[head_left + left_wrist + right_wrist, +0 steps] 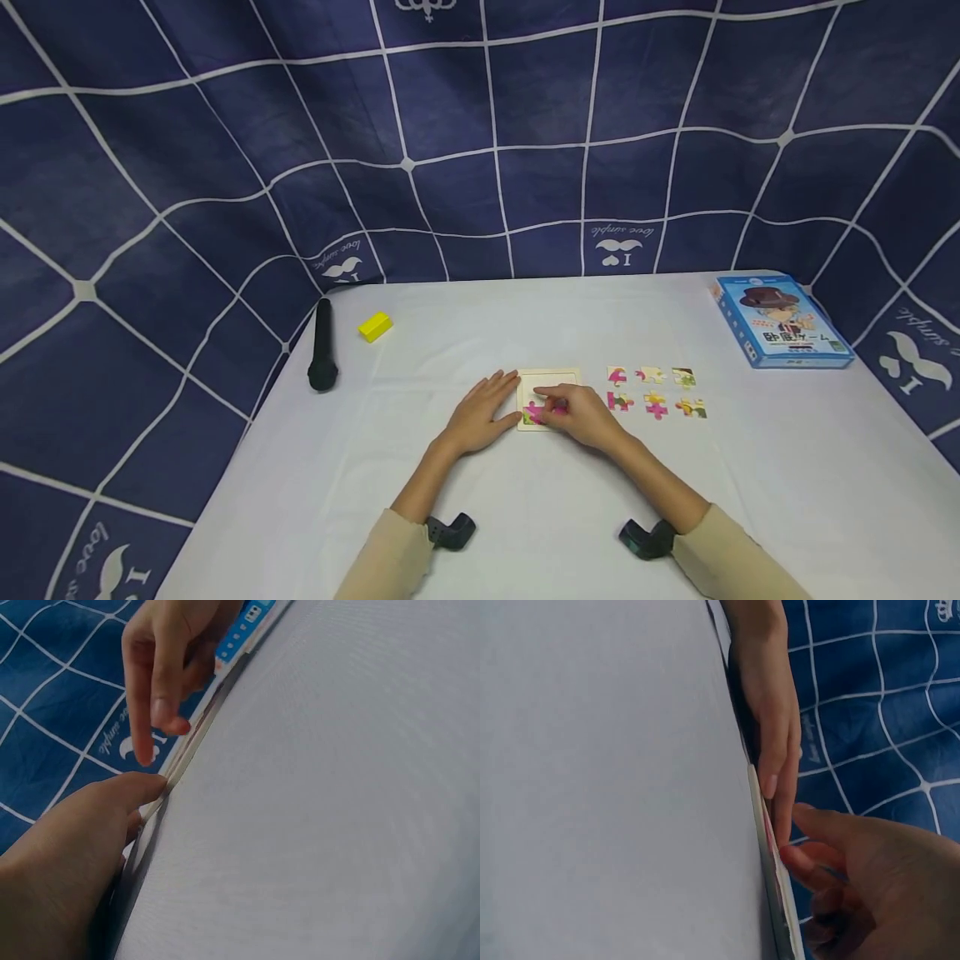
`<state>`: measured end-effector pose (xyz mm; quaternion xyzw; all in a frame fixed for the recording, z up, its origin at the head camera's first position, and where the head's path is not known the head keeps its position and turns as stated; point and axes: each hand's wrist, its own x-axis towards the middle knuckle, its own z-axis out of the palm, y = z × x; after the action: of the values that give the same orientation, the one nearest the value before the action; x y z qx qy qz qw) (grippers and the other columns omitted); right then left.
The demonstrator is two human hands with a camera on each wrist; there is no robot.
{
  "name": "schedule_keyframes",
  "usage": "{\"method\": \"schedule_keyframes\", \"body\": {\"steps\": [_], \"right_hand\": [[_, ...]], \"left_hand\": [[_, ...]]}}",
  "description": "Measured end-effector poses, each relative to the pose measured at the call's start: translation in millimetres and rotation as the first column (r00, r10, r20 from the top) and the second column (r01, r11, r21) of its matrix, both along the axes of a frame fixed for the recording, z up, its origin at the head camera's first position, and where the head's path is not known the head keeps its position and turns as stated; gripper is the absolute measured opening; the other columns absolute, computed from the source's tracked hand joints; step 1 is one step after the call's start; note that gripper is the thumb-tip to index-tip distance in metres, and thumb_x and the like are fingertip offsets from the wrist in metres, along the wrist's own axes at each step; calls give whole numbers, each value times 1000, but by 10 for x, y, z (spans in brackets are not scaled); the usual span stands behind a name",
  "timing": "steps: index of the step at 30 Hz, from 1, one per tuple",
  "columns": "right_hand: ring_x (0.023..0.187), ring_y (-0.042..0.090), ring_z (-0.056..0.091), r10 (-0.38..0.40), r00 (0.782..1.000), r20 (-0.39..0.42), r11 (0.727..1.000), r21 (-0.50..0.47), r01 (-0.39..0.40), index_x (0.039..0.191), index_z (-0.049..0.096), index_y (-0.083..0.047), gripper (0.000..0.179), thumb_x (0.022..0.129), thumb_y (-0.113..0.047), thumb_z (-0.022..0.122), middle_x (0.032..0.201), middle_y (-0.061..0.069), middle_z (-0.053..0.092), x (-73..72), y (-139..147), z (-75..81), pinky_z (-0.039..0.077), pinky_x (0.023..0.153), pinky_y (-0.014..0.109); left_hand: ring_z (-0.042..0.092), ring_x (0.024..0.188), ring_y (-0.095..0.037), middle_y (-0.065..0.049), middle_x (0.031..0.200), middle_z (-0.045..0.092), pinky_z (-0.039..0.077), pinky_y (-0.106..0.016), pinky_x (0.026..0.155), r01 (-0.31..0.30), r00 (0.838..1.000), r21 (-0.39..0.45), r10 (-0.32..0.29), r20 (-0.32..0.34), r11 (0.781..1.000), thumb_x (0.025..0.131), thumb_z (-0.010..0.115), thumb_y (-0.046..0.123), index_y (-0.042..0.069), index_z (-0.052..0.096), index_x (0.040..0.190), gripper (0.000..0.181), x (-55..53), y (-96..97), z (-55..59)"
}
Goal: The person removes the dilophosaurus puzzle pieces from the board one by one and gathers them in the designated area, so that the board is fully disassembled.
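A small pale wooden puzzle tray [547,372] lies on the white table between the two hands. Pink and green jigsaw pieces [531,412] fill part of its near row, with the bare tray bottom above them. My left hand [480,417] rests flat at the tray's left side, its straight fingertips and thumb right at the rim. Over the near right part of the tray is my right hand [585,415]. Its index finger points left and its thumb reaches down to the pieces, with nothing visible between them. Some of the near row is hidden under the right hand.
Several loose puzzle pieces [651,392] lie in two rows right of the tray. A blue game box [780,321] sits at the far right. A yellow block [375,327] and a black microphone [323,350] are at the far left. A dark blue checked curtain [450,100] encloses the table.
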<state>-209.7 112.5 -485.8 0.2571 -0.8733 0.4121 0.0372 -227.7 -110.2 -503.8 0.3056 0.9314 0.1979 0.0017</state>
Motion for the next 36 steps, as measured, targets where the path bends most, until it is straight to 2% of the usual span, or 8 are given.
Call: {"method": "schedule_keyframes", "body": {"steps": [5,12,18,29,36], "right_hand": [[64,7,47,-20,999,31,999,52,18,114,66,-3,43,77,-23,76,75,-10,56,0,-30,-46,41,58,23],[66,10,47,-26,1000,10,994,107,25,109,69,-9,37,76,-26,76,75,-7,52,4,-52,-70,40,56,23],[66,10,47,-28,1000,-2,997,78,28,106,70,-9,36,75,-23,77,76,-6,53,-7,-61,-98,41,57,23],[75,10,52,-33,999,-18,999,0,34,106,69,-9,38,71,-16,80,83,-5,58,11,-50,-98,47,66,26],[72,10,51,-19,1000,-5,999,-32,19,105,68,-9,36,71,-14,80,80,-5,57,0,-48,-102,45,64,25]], "left_hand": [[14,139,-16,2,150,25,10,-33,112,-1,1000,5,1,-9,1000,94,43,47,13,30,145,63,4,4,-4],[16,138,-16,2,150,27,11,-33,112,6,999,7,-6,-34,1000,93,42,49,13,32,145,64,-7,-6,-22],[18,138,-16,1,149,28,12,-33,112,6,999,19,-5,-42,1000,93,44,49,12,33,144,64,-6,-15,-34],[19,138,-18,0,149,28,13,-35,112,15,999,33,-14,-40,999,93,43,50,11,34,144,64,9,-4,-15],[16,139,-16,1,150,26,11,-35,112,-5,1000,27,5,-7,1000,93,43,50,12,33,144,65,4,11,-4]]}}
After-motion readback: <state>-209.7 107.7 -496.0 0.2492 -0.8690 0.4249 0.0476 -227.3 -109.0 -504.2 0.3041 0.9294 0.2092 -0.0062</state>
